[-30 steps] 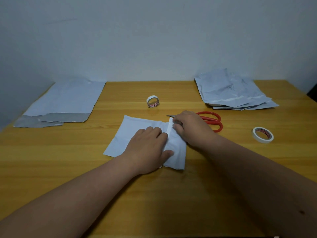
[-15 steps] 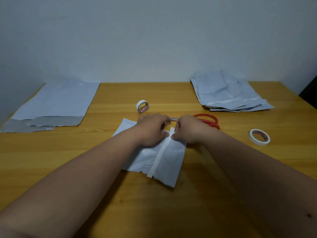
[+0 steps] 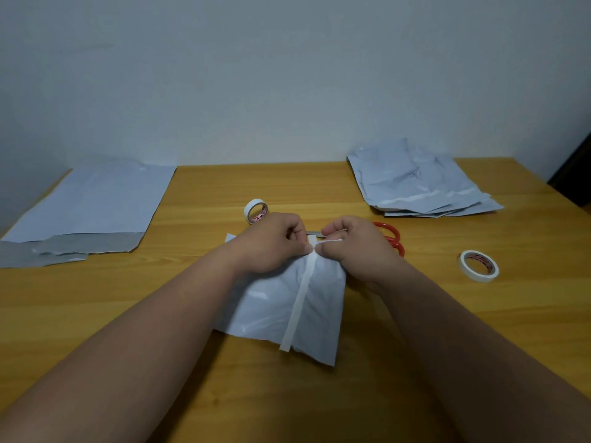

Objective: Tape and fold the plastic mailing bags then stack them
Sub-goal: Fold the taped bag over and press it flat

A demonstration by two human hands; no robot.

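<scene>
A folded white mailing bag (image 3: 268, 311) lies in the middle of the wooden table (image 3: 96, 314). A strip of white tape (image 3: 299, 303) runs down its length. My left hand (image 3: 271, 243) and my right hand (image 3: 355, 244) meet at the bag's far edge, each with curled fingers pinching the bag at the top end of the tape. A flat pile of unfolded bags (image 3: 92, 199) lies at the far left. A crumpled pile of bags (image 3: 415, 180) lies at the far right.
One tape roll (image 3: 256, 211) stands on edge just behind my left hand. Another tape roll (image 3: 479, 265) lies flat at the right. Red-handled scissors (image 3: 390, 238) lie behind my right hand, partly hidden by it. A wall rises behind the table.
My left hand left the middle of the bag and moved up to its far edge beside my right hand. The tape strip and the bag's near half are now uncovered.
</scene>
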